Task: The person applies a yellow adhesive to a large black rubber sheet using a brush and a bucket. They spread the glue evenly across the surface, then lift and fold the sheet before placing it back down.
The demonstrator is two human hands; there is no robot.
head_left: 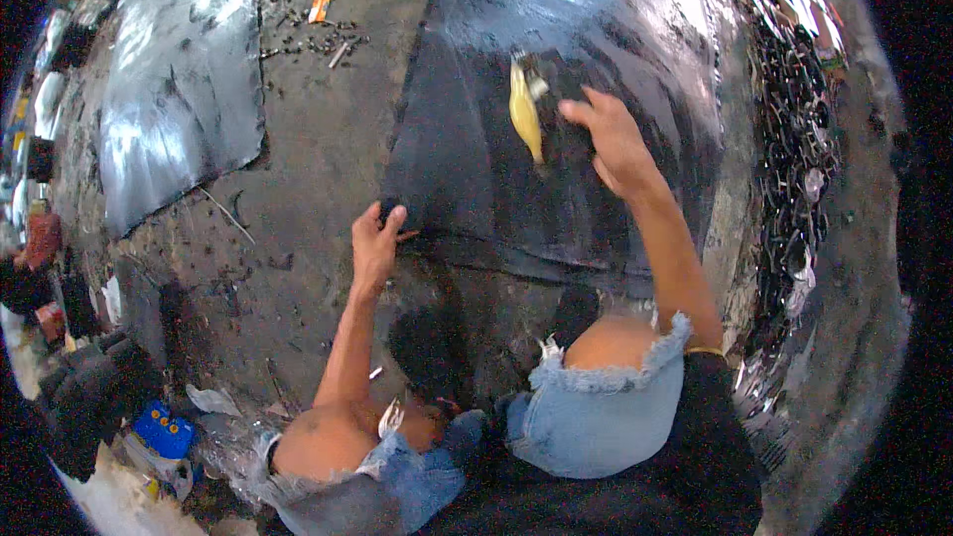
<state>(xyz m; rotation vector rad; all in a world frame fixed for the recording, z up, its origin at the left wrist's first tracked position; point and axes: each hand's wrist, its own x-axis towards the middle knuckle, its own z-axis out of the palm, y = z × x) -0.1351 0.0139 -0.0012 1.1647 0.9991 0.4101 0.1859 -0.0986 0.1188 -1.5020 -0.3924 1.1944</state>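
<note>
A large black, shiny sheet (467,159) lies spread on the ground in front of me. At its near left corner my left hand (373,250) pinches the dark edge between thumb and fingers. Over the sheet's middle, a yellow-handled tool (524,117) with a pale, metallic-looking head shows slightly blurred; its exact kind is unclear. To the right of that tool is my right hand (617,147), apart from it, fingers spread and holding nothing visible.
Another shiny dark sheet (184,89) lies at the left. Between the sheets, an orange-and-white packet (320,7) and small dark bits dot the ground. A heap of dark strips (794,149) runs along the right. A blue box (164,429) stands at the lower left.
</note>
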